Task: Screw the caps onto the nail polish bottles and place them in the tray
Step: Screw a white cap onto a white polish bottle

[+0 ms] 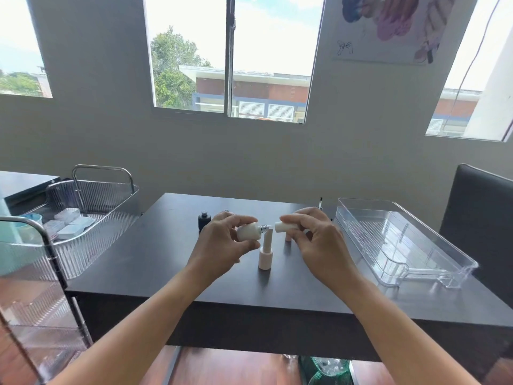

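My left hand (222, 245) grips a white nail polish bottle (248, 231), tipped sideways with its threaded metal neck pointing right. My right hand (313, 240) holds a white cap (284, 227), its open end facing the neck with a small gap between them. Below the two, a pale pink cap (266, 255) stands upside down on the dark table (166, 262), brush stem upward. A black bottle (204, 218) without a cap stands behind my left hand. Another pink piece (288, 238) is partly hidden by my right hand. The clear plastic tray (433, 262) lies at the right, with nothing in it.
A clear ribbed cart with metal handles (91, 207) stands at the left, holding small white boxes. A dark chair back (480, 218) rises behind the tray. A thin brush (321, 202) sticks up behind my right hand. The wall and windows are beyond the table.
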### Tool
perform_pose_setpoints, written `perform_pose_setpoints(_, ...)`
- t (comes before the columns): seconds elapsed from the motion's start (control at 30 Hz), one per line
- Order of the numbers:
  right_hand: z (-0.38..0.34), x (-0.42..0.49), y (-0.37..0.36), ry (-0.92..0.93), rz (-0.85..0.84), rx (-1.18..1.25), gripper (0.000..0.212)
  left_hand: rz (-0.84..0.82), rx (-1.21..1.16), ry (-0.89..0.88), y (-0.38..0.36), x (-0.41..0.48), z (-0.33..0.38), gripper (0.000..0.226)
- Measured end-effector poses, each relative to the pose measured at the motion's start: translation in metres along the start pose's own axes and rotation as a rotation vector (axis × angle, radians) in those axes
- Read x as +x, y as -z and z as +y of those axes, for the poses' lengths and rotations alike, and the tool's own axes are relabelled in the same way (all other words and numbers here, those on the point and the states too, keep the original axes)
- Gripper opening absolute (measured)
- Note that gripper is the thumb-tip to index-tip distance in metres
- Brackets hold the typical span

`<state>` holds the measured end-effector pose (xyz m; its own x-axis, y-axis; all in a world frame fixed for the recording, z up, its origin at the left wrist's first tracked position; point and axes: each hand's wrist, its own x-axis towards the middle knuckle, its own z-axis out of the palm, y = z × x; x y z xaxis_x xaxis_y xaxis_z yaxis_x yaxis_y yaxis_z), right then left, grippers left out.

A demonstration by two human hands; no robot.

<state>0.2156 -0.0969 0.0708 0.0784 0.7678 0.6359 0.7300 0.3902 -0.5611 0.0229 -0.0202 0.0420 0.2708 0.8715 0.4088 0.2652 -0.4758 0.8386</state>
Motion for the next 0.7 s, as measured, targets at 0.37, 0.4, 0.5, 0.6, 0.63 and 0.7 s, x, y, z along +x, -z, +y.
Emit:
perform_pose_setpoints(0.37, 0.006, 0.003, -0.001, -0.174, 0.030, 0.214, 0.028, 0.017, -0.002, 0.014, 0.001, -0.001, 0.001, 0.042)
perform_pose_setpoints(0.4, 0.007, 0.003, -0.002, -0.188, 0.033, 0.228, 0.026, 0.015, -0.005, 0.014, 0.000, -0.002, 0.001, 0.042)
perform_pose_setpoints(0.5, 0.011, 0.003, -0.005, -0.230, 0.027, 0.239, 0.017, 0.014, -0.008, 0.004, -0.003, -0.004, 0.003, 0.043)
perform_pose_setpoints(0.6, 0.015, 0.002, -0.008, -0.227, 0.007, 0.203, 0.008, 0.021, 0.007, -0.022, -0.004, -0.006, 0.006, 0.045)
perform_pose_setpoints(0.63, 0.016, 0.003, -0.008, -0.222, -0.003, 0.192, 0.012, 0.024, 0.013, -0.029, -0.004, -0.006, 0.006, 0.045)
perform_pose_setpoints(0.7, 0.018, 0.003, -0.009, -0.211, -0.020, 0.151, 0.034, 0.026, 0.012, -0.038, -0.004, -0.007, 0.008, 0.046)
